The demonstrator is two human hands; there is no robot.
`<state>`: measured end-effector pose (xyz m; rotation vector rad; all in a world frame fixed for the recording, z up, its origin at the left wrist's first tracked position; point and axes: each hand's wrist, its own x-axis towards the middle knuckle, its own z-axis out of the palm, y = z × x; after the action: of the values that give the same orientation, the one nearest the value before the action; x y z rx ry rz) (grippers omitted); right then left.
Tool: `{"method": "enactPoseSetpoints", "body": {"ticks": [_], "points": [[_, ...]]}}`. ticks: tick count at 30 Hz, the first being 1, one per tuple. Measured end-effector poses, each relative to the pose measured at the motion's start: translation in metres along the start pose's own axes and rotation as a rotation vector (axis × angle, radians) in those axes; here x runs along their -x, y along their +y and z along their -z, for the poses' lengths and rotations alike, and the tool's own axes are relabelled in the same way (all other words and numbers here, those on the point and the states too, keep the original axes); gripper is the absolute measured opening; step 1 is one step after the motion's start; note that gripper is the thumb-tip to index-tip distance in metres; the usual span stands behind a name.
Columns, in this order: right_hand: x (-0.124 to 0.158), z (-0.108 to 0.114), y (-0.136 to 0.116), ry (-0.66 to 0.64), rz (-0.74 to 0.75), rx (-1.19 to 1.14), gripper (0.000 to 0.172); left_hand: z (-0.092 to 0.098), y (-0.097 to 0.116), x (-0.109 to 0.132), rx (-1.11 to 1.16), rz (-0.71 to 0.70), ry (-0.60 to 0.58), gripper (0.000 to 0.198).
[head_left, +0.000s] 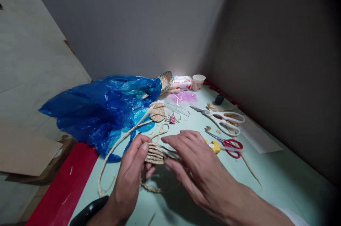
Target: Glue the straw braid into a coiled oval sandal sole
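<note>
A small flat bundle of braided straw cord [155, 154], wound in several side-by-side turns, is pinched between the thumb and fingers of my left hand [130, 165]. My right hand [195, 162] curves round the bundle's right end, its thumb and forefinger at the cord, and darker strands run into its grasp. Its other fingertips are hidden. A loop of cord [162, 129] sticks up behind the bundle, and another length [153, 188] hangs below it. Just beyond lies a finished-looking woven straw piece [157, 112], with long pale strands trailing left.
A blue plastic bag [106, 102] covers the left back, beside a small woven basket [166, 81]. Behind stand a tissue pack [182, 83] and paper cup [198, 82]. White-handled scissors [223, 119], red-handled scissors [232, 146], a yellow tool [214, 147] and dark spool [219, 99] lie right.
</note>
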<state>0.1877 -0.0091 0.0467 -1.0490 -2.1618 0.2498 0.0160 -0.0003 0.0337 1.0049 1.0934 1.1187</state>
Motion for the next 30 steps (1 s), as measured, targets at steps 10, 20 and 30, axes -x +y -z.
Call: {"method": "enactPoseSetpoints", "body": {"ticks": [10, 20, 30], "points": [[0.007, -0.001, 0.007, 0.019, -0.034, -0.137, 0.022, -0.007, 0.0, 0.006, -0.083, -0.003, 0.092, 0.021], [0.012, -0.003, -0.003, 0.066, 0.054, 0.022, 0.017, -0.002, 0.0, 0.002, -0.188, -0.045, 0.118, 0.02], [0.015, -0.025, 0.001, 0.136, 0.083, 0.199, 0.015, -0.016, 0.006, 0.006, -0.083, 0.023, 0.198, 0.015]]}}
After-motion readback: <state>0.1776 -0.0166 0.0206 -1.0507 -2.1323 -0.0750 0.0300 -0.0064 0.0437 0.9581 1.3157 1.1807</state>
